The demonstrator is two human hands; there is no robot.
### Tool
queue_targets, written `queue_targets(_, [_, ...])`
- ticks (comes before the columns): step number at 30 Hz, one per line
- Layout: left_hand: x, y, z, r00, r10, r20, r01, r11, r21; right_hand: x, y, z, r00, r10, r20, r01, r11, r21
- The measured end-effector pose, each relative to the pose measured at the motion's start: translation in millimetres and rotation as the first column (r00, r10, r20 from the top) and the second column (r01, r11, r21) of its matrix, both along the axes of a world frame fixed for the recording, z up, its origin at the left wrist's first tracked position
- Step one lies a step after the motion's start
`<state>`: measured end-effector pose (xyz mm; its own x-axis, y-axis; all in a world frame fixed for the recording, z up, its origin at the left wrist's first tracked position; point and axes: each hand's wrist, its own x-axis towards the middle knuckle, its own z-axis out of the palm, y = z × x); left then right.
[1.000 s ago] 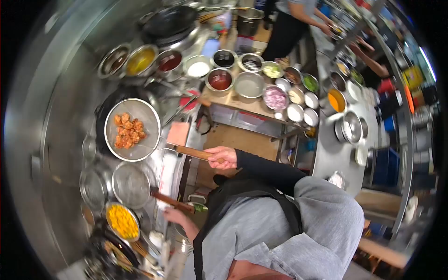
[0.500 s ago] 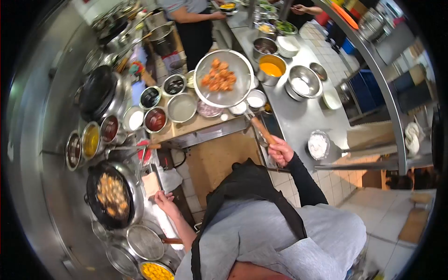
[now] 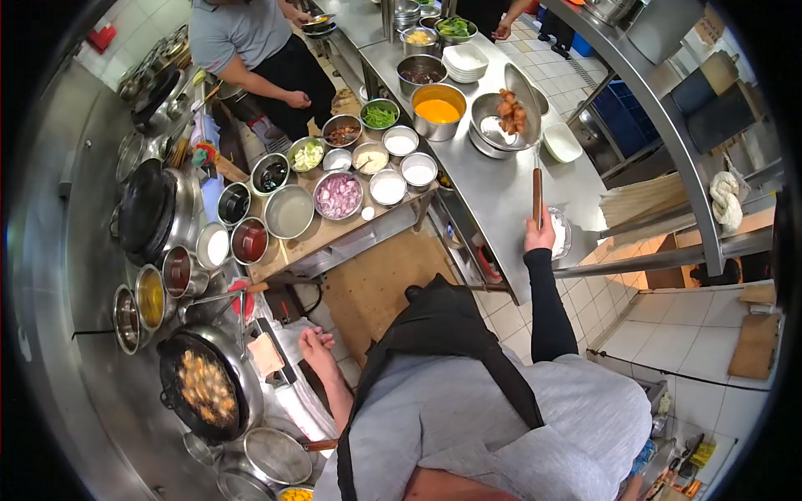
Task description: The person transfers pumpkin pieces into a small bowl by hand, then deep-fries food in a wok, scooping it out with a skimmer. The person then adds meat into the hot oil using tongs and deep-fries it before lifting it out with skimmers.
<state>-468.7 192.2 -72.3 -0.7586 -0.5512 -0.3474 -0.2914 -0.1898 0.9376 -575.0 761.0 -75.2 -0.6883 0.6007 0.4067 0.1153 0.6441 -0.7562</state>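
My right hand is closed round the wooden handle of a strainer above the steel counter. The strainer is tipped nearly on edge. Orange-brown fried pieces are at its face, over a steel bowl; whether they touch the bowl is unclear. My left hand hovers with loosely curled fingers and nothing visible in it. It is nearest to a flat pinkish block beside the stove. A wok of browned pieces in oil sits left of it.
Bowls of red onion, white powders and sauces crowd the wooden table. A pot of orange liquid and a white dish stand on the counter. A co-worker stands beyond the table. A second strainer lies near the wok.
My right hand has swung the strainer rightward from over the wooden table to the steel bowl and tipped it, so the fried pieces slide off. My left hand has lifted slightly away from the pinkish block.
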Motion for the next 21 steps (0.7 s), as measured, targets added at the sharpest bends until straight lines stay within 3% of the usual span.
queue_targets(3, [5.2,-17.1,-1.3,1.0,0.015,0.013,-0.015,1.0,-0.003,-6.2,-37.0,40.7,0.971,-0.179,0.157,0.217,0.936,-0.276])
queue_targets(4, [7.2,-21.1,1.9,0.999,0.034,0.015,-0.033,0.999,-0.029,-14.5,-37.7,23.9,0.968,-0.165,-0.191,0.175,0.984,0.035])
queue_targets(5, [10.3,-26.8,1.9,0.999,0.051,0.006,-0.051,0.998,-0.033,-10.9,-34.8,12.1,0.985,-0.133,-0.109,0.099,0.958,-0.269])
queue_targets(6, [14.8,-33.5,0.5,0.997,0.074,-0.003,-0.074,0.997,-0.035,-1.3,-41.7,19.7,0.997,-0.068,-0.036,0.037,0.835,-0.549])
queue_targets(7, [21.7,-39.8,-1.7,0.994,0.109,-0.01,-0.109,0.993,-0.035,7.0,-52.2,30.7,0.999,0.029,0.02,-0.003,0.63,-0.777])
queue_targets(8, [28.8,-45.9,-5.3,0.99,0.138,-0.014,-0.138,0.99,-0.036,13.6,-66.4,37.1,0.992,0.104,-0.069,-0.11,0.469,-0.877])
queue_targets(11, [55.8,-60.4,-23.9,0.971,0.238,-0.017,-0.237,0.971,0.036,41.4,-110.4,38.0,0.897,0.339,-0.284,-0.26,-0.117,-0.959])
queue_targets(13, [72.8,-57.9,-17.1,0.957,0.288,-0.016,-0.285,0.953,0.102,54.2,-145.1,38.7,0.843,0.442,-0.307,-0.124,-0.396,-0.91])
queue_targets(15, [91.6,-54.0,4.6,0.964,0.261,-0.041,-0.262,0.965,-0.018,58.5,-171.9,21.8,0.615,0.684,-0.393,-0.106,-0.422,-0.9])
queue_targets(17, [113.9,-63.5,-33.9,0.965,0.209,-0.16,-0.225,0.97,-0.09,49.3,-218.1,27.1,0.449,0.873,-0.19,-0.023,-0.202,-0.979])
queue_targets(18, [123.3,-65.5,-28.2,0.954,0.251,-0.167,-0.269,0.958,-0.097,42.6,-247.9,28.3,0.26,0.928,-0.266,-0.051,-0.261,-0.964])
queue_targets(19, [129.8,-65.2,-21.6,0.947,0.27,-0.173,-0.29,0.952,-0.102,35.2,-275.2,31.3,0.158,0.948,-0.275,0.016,-0.281,-0.96])
queue_targets(21, [145.4,-63.5,-15.4,0.925,0.33,-0.19,-0.345,0.937,-0.051,25.8,-333.7,23.3,0.07,0.968,-0.24,0.002,-0.241,-0.971])
